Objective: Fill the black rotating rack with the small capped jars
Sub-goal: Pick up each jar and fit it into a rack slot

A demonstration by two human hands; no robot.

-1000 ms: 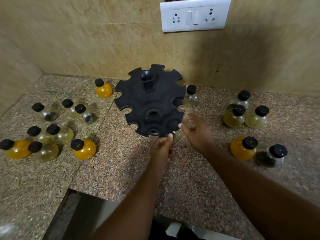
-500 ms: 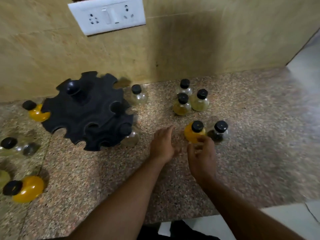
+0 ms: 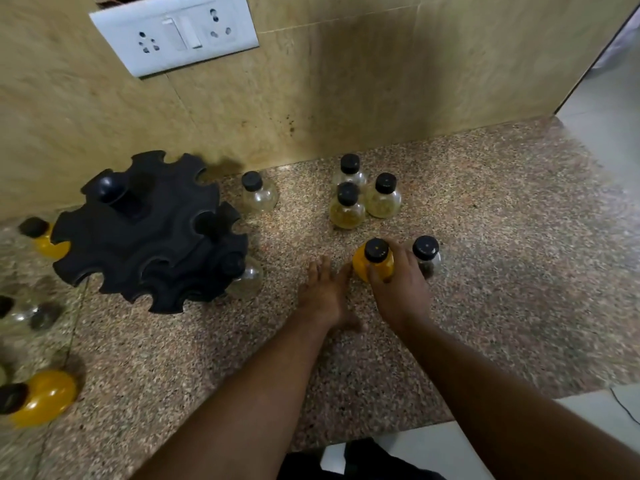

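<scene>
The black rotating rack (image 3: pixel 145 233) stands on the counter at the left, with a clear jar (image 3: pixel 247 280) tucked at its lower right edge. My right hand (image 3: pixel 398 285) grips a yellow black-capped jar (image 3: pixel 372 263) that stands on the counter. Just left of that jar my left hand (image 3: pixel 323 294) rests flat on the stone with fingers straight, holding nothing. A dark-filled jar (image 3: pixel 427 258) stands right beside my right hand. Three pale jars (image 3: pixel 363 199) cluster behind, and a clear jar (image 3: pixel 258 192) stands near the rack.
More jars lie at the left: a yellow jar (image 3: pixel 45 398) near the front edge, another yellow jar (image 3: pixel 48 240) behind the rack, and blurred clear jars (image 3: pixel 24 311). A tiled wall with a white socket plate (image 3: pixel 173 32) rises behind. The granite counter (image 3: pixel 519 271) ends at the front.
The view has swung right, away from the rack. Both hands left the rack's edge; my right hand closed round the yellow jar, and my left hand settled beside it.
</scene>
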